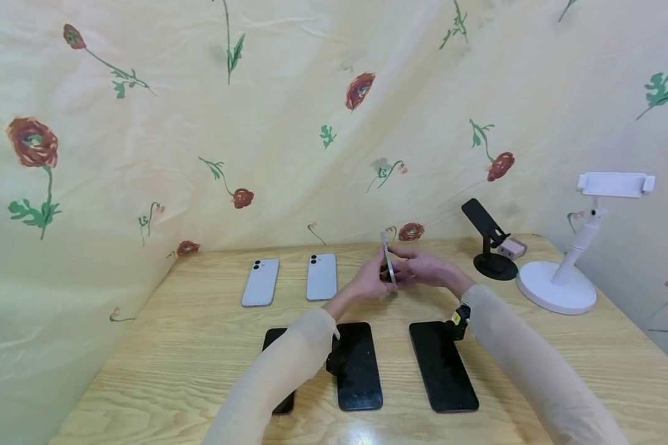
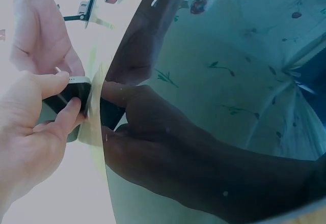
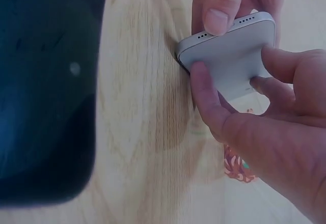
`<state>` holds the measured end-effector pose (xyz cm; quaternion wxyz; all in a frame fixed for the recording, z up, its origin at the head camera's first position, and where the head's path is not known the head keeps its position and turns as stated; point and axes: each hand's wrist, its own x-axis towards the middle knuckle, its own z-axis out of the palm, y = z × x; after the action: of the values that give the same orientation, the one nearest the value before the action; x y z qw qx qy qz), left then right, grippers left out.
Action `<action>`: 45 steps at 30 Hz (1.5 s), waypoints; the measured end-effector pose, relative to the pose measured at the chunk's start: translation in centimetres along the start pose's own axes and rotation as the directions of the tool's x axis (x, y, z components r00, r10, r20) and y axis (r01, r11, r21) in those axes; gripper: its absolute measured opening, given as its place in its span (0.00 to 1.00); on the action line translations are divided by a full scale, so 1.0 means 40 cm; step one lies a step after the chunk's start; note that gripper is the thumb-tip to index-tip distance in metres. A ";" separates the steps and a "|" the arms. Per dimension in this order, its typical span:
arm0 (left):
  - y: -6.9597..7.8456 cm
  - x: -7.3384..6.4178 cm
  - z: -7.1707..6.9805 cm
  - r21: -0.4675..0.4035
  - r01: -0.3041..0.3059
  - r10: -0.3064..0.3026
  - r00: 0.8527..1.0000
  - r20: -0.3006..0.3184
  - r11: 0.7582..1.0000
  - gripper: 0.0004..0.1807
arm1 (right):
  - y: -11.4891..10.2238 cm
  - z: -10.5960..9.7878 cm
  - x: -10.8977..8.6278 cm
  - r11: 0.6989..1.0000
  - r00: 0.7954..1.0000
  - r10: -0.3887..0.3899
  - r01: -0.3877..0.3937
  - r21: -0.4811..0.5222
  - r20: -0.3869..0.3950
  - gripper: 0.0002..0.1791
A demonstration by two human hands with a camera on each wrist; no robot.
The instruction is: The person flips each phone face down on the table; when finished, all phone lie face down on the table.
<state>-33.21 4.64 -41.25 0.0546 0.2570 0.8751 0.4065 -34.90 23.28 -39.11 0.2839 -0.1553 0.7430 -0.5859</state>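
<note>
A silver phone (image 1: 388,259) stands edge-on between both hands over the back of the table, its black screen facing the left hand. My left hand (image 1: 369,281) holds its end and side: in the left wrist view the left hand (image 2: 30,137) has one digit on the ported edge and another on the screen of the phone (image 2: 79,87). From the other side my right hand (image 1: 428,270) grips it. In the right wrist view the right hand (image 3: 285,117) has its digits spread across the pale back of the phone (image 3: 229,56).
Two pale phones (image 1: 260,282) (image 1: 321,277) lie back-up at the rear left. Black-screened phones (image 1: 359,371) (image 1: 444,366) lie nearer, another partly under the left sleeve (image 1: 278,377). At right stand a black phone stand (image 1: 495,267), a white phone stand (image 1: 556,287) and a small pinkish block (image 1: 512,248).
</note>
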 end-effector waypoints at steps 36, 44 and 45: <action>-0.012 -0.017 -0.021 0.052 0.053 -0.050 0.997 -0.050 0.997 0.56 | 0.010 0.021 0.015 0.945 0.999 -0.009 -0.002 -0.326 -0.032 0.40; -0.012 -0.019 -0.021 0.066 0.062 -0.059 0.997 -0.047 0.996 0.56 | 0.014 0.017 0.020 0.932 0.998 0.005 -0.026 -0.362 -0.059 0.41; -0.014 -0.020 -0.020 0.071 0.064 -0.060 0.997 -0.048 0.995 0.56 | 0.016 0.017 0.022 0.930 0.998 0.009 -0.033 -0.367 -0.066 0.41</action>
<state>-33.01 3.41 -41.24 0.0378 0.2222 0.8978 0.3783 -35.12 22.43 -40.03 0.2324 -0.1789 0.8497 -0.4381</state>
